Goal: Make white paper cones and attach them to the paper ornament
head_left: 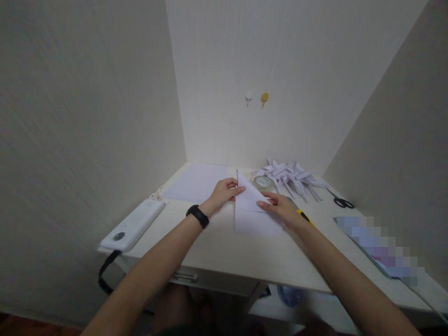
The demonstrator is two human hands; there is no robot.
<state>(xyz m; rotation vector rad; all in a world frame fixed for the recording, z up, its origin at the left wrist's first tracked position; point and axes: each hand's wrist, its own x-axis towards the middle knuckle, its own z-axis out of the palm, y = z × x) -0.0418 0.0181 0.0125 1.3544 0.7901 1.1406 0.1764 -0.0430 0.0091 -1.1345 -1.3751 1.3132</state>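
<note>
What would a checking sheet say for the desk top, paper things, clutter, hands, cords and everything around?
Surface: pale desk, drawer below.
Paper things: folded sheet with a slanting edge; flat paper back left; paper pinwheels heaped back right.
Clutter: black-handled scissors right; white device left; yellow-and-black tool, partly hidden by the right arm.
Hands: left hand and right hand both grip the folded sheet.
Cables: thin pale cord, front right.
Surroundings: walls; white hook, yellow hook.

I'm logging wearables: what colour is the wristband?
The wristband is black, best seen in the head view.
</note>
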